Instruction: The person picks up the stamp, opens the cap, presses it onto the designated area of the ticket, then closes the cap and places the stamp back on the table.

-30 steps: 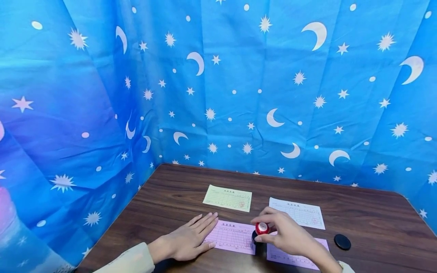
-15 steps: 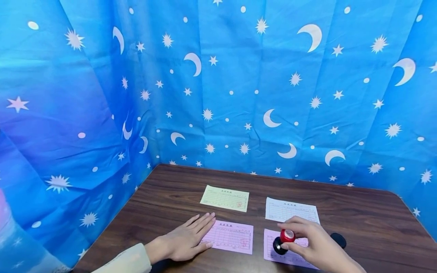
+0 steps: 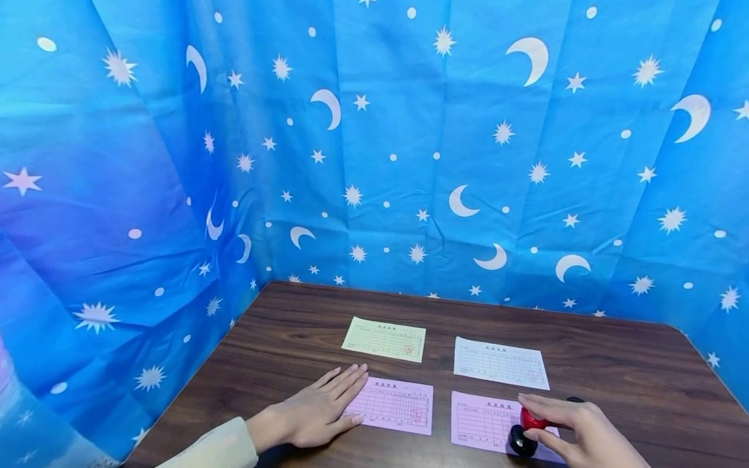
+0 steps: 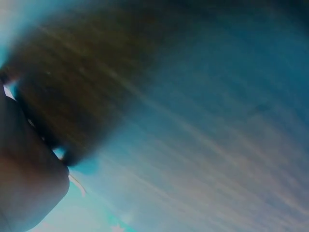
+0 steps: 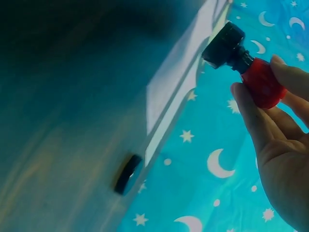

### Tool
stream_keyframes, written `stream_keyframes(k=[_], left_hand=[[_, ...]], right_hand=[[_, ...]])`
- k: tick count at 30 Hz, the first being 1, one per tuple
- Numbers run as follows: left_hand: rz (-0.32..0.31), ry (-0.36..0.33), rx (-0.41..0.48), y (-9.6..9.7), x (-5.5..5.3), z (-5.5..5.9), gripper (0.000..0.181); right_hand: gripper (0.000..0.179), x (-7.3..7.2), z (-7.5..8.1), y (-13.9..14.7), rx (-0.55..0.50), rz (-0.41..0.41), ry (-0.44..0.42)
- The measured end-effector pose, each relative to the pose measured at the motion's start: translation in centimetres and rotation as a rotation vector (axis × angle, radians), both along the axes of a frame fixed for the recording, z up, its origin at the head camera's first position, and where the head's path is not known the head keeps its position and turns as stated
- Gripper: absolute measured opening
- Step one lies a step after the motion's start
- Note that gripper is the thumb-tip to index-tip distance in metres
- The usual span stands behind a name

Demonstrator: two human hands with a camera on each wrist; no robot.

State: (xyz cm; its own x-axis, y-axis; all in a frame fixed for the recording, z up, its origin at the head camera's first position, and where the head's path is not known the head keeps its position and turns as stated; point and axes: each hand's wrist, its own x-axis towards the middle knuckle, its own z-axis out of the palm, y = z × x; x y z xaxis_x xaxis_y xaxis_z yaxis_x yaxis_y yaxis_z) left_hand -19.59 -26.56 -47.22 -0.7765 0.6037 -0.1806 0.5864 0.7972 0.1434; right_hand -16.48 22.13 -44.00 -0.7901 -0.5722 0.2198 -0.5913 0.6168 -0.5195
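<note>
Between thumb and fingers my right hand [image 3: 585,435] pinches the red knob of a black-based stamp [image 3: 523,442]. The black base hangs close over the lower right part of the right pink form slip [image 3: 480,422], covering part of it. In the right wrist view the stamp [image 5: 262,83] is tilted, its base toward the table. My left hand [image 3: 318,413] lies flat, fingers straight, over the left end of the other pink slip [image 3: 398,406], which bears a red mark at its lower right. The left wrist view is blurred, with only part of the hand [image 4: 29,179] at its edge.
A green slip [image 3: 383,339] and a white slip [image 3: 497,364] lie farther back on the brown wooden table [image 3: 292,338], each with a red mark. A round black cap [image 5: 128,175] lies right of the slips, mostly behind my right hand in the head view. Blue star-patterned cloth [image 3: 409,130] hangs behind.
My right hand has carried the stamp from the left pink slip's right end rightward over the right pink slip. A red mark on the left slip is uncovered. The left hand stays put.
</note>
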Motion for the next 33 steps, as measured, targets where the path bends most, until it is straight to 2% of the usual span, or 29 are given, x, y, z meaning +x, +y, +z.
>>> stream_keyframes(k=[3,11,15,19,22,26,29,33], left_hand=[[-0.006,0.011,0.003,0.0,-0.1,0.3,0.078],[-0.004,0.052,0.0,0.0,-0.3,1.6,0.082],[-0.056,0.152,0.003,0.9,-0.4,1.9,0.077],[-0.156,0.279,0.021,3.0,-0.8,2.5,0.069],[-0.229,0.336,0.018,5.0,-1.0,3.1,0.063],[-0.281,0.344,0.005,7.8,-1.1,3.7,0.058],[-0.318,0.338,0.013,9.7,-1.2,3.7,0.055],[-0.383,0.351,0.025,12.1,-1.4,3.4,0.051]], right_hand=[[0.048,0.0,-0.4,1.0,-0.031,0.028,0.028],[0.049,-0.3,-1.7,2.0,-0.076,0.031,0.157],[0.054,-0.2,-2.0,2.4,-0.11,0.029,0.205],[0.063,0.1,-2.3,2.7,-0.172,0.044,0.269],[0.068,0.3,-2.4,2.9,-0.178,0.013,0.315],[0.071,0.4,-2.3,2.5,-0.145,-0.03,0.412],[0.072,0.3,-2.1,2.2,-0.12,-0.034,0.473],[0.073,0.2,-2.1,2.5,-0.096,-0.018,0.479]])
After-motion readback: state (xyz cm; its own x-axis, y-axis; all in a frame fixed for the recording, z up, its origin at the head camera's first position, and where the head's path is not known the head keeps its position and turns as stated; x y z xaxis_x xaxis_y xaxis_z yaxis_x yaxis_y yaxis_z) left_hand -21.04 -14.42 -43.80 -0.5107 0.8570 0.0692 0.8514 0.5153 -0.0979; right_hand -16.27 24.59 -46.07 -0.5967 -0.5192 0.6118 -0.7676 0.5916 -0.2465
